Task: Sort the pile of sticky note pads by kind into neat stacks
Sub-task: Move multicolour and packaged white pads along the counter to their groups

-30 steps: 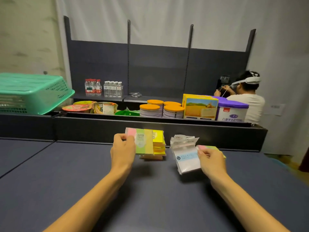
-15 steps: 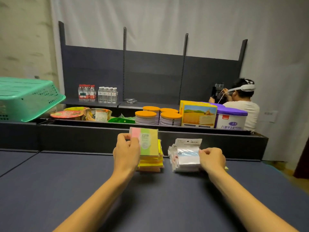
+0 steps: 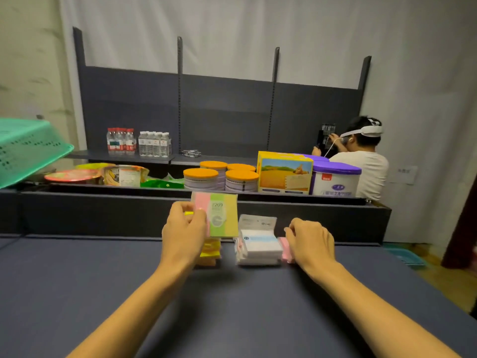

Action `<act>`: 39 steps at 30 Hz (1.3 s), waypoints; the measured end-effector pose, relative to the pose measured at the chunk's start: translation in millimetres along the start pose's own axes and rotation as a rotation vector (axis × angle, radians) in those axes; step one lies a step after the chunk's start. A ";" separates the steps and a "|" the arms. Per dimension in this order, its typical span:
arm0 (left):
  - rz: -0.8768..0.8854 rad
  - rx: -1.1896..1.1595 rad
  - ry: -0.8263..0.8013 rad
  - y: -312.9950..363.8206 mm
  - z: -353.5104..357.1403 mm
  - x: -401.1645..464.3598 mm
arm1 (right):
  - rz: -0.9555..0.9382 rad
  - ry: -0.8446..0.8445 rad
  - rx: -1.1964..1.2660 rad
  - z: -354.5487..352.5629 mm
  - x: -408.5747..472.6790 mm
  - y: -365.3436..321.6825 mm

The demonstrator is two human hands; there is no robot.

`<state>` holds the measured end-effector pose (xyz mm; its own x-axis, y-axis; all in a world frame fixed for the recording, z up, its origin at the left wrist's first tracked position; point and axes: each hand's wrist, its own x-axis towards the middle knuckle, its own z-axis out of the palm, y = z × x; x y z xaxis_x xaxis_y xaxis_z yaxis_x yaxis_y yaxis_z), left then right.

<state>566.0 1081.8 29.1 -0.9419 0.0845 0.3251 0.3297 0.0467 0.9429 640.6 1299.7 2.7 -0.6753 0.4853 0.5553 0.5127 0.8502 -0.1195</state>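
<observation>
Two hands sorting sticky note pads on a dark tabletop (image 3: 103,293).

Left hand (image 3: 184,235), grip clamped on a pink-green-yellow striped pad (image 3: 222,215), holds it upright above the coloured stack (image 3: 210,254); right hand (image 3: 309,241), fingers curled, pinches a pink pad (image 3: 284,248) touching the white packaged stack (image 3: 259,248) just beside.

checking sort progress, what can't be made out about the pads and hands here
- Head view: the yellow stack is mostly behind the left hand and the striped pad it holds; its pad count is hidden.
- The pink pad is partly covered by the right hand; whether the fingers grip it is unclear.
- The white packets: label print too small.
</observation>
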 end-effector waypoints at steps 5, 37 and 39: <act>-0.050 0.003 -0.038 3.6 54.6 -19.7 | -0.124 0.040 -0.139 -9.8 -0.3 62.9; 0.252 1.326 -0.190 11.7 199.7 -34.2 | -0.314 0.024 -0.009 2.7 33.1 176.9; 0.349 1.303 -0.228 11.5 195.3 -34.6 | -0.321 0.024 0.002 1.4 33.3 170.2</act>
<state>615.0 1273.8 14.6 -0.8082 0.4401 0.3913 0.4870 0.8731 0.0239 704.6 1460.8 -0.2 -0.7895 0.1870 0.5845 0.2741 0.9596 0.0633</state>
